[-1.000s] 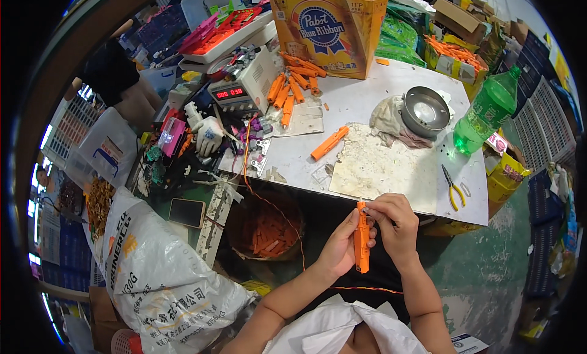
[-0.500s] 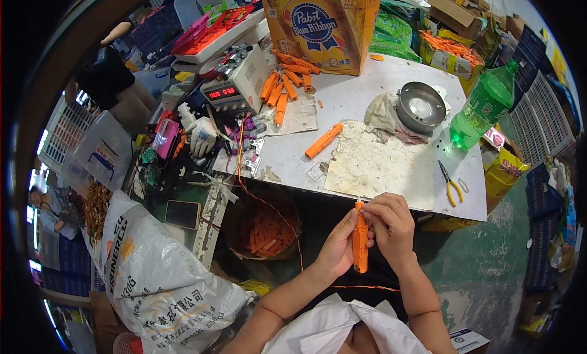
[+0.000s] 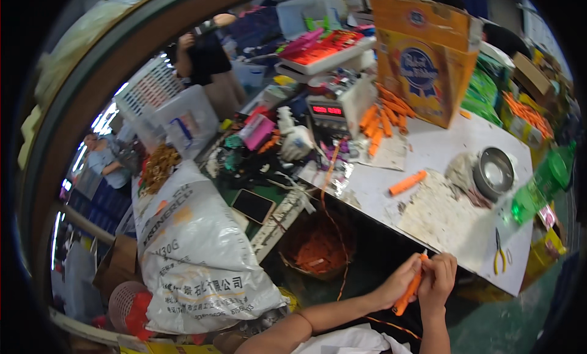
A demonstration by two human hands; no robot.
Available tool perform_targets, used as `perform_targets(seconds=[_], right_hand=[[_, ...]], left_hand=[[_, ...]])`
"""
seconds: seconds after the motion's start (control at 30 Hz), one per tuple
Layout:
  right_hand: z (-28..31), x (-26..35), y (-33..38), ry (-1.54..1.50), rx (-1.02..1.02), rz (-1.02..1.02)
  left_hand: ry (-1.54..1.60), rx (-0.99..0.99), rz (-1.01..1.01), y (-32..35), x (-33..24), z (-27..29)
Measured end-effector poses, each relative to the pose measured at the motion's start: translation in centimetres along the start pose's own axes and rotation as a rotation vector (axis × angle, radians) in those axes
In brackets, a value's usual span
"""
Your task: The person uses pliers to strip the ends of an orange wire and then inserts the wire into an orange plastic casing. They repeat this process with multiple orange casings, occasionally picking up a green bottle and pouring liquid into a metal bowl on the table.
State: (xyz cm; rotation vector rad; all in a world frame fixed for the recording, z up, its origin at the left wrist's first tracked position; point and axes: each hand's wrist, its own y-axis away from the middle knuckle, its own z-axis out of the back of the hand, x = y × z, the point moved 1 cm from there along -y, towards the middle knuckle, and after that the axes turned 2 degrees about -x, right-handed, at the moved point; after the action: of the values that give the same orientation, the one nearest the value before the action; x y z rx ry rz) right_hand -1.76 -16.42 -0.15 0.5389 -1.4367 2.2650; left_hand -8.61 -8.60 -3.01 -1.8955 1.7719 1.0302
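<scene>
Just off the front edge of the table, my left hand (image 3: 397, 285) is closed round a slim orange plastic tool (image 3: 408, 298), shaped like a thick pen with a pale tip at its upper end. The fingers of my right hand (image 3: 439, 274) are closed on the same tool near that tip, and partly cover it. A similar orange piece (image 3: 408, 183) lies alone on the white table (image 3: 440, 149), beside a stained board (image 3: 437, 216). More orange pieces (image 3: 382, 118) are heaped farther back by a power supply with a red display (image 3: 330, 110).
A metal bowl (image 3: 494, 173), a green bottle (image 3: 541, 186) and yellow-handled pliers (image 3: 500, 259) are on the table's right side. A large carton (image 3: 422, 66) stands behind. Below are a bin of orange bits (image 3: 318, 250), a phone (image 3: 252, 206) and a white sack (image 3: 195, 262). An orange wire (image 3: 345, 250) hangs down.
My view has swung left, so the table and both hands appear farther right and lower. The orange tool leans more now, still between both hands.
</scene>
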Motion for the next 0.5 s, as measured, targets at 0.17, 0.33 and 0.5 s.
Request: perform_targets(seconds=[0.17, 0.33, 0.5], right_hand=[[-1.0, -1.0, 1.7, -0.166, 0.008, -0.134], [0.2, -1.8, 1.3, -0.23, 0.103, -0.367], [1.6, -3.8, 2.5, -0.918, 0.622, -1.034]], left_hand=[[-0.097, -0.02, -0.003, 0.1, 0.2, 0.8], [-0.435, -0.052, -0.147, -1.0, -0.4, 2.7], [-0.985, -0.065, -0.562, -0.6, -0.6, 2.4]])
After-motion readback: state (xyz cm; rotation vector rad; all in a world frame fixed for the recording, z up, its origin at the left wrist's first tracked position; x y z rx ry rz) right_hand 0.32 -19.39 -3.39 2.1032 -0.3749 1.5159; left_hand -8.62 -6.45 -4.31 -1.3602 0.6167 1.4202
